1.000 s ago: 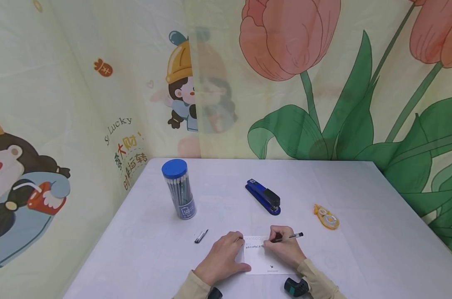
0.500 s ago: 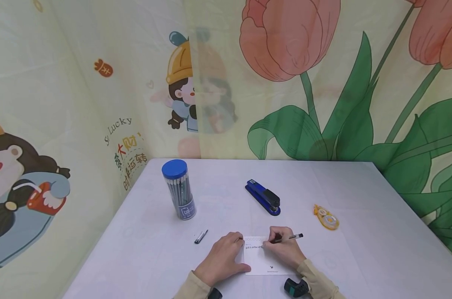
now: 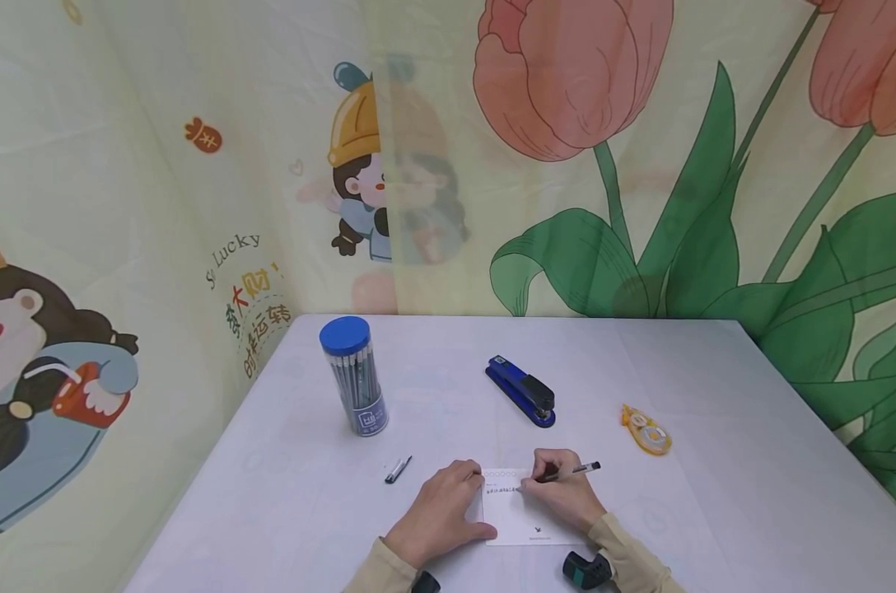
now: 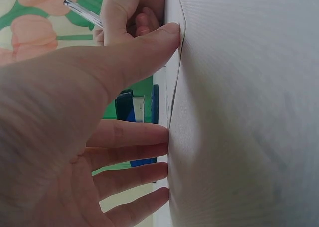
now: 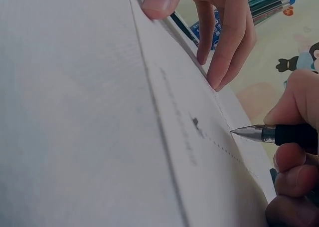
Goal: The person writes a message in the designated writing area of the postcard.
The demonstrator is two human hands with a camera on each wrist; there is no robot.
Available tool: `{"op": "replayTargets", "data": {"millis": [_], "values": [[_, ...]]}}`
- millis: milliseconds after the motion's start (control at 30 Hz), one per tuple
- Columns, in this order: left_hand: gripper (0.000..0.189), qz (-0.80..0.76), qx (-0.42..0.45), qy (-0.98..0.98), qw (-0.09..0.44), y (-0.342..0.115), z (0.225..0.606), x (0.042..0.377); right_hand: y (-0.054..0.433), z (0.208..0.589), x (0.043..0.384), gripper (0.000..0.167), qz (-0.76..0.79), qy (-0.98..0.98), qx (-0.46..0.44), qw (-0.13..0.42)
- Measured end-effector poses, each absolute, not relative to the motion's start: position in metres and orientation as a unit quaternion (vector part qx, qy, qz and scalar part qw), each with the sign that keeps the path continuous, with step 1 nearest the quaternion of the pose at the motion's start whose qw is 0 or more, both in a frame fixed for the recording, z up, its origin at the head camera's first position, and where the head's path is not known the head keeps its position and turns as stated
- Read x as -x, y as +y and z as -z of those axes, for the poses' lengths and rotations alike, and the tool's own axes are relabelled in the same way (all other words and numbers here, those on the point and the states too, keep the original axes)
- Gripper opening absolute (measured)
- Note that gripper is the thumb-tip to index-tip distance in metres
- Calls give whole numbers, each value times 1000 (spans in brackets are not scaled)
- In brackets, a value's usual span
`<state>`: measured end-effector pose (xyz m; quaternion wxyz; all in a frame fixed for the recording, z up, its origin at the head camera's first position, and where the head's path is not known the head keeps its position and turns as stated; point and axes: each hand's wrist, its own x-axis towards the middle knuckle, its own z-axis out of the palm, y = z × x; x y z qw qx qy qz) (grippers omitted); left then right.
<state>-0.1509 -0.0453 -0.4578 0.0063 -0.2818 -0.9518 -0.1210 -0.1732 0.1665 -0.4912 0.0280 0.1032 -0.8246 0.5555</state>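
My right hand (image 3: pixel 565 492) pinches a pen (image 3: pixel 585 467) with a black grip and a metal tip (image 5: pixel 247 132). Its point meets a small white sheet of paper (image 3: pixel 516 519), near the end of a short line of handwriting close to the top edge. My left hand (image 3: pixel 445 512) rests along the sheet's left side with fingers extended; in the left wrist view its thumb (image 4: pixel 167 35) touches the paper's corner. A pen cap (image 3: pixel 399 469) lies on the table left of that hand. Printed at the sheet's bottom is a small dark mark.
A clear tub of pencils (image 3: pixel 357 383) with a blue lid stands at the back left of the white table (image 3: pixel 433 362). Further back lies a blue and black stapler (image 3: pixel 522 390). A yellow correction tape (image 3: pixel 647 430) is to the right. Printed curtains rise behind the table.
The row of handwriting has grown slightly beneath the pen tip. Both hands stay in nearly the same place.
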Motion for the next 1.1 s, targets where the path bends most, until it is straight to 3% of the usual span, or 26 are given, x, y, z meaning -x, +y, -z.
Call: {"op": "replayTargets", "data": {"millis": [300, 1100], "values": [[68, 121, 283, -952, 8, -45, 458, 151, 161, 472, 164, 22, -562, -819, -112, 29], [68, 123, 282, -951, 5, -45, 456, 150, 165, 487, 172, 22, -562, -822, -89, 31]]}}
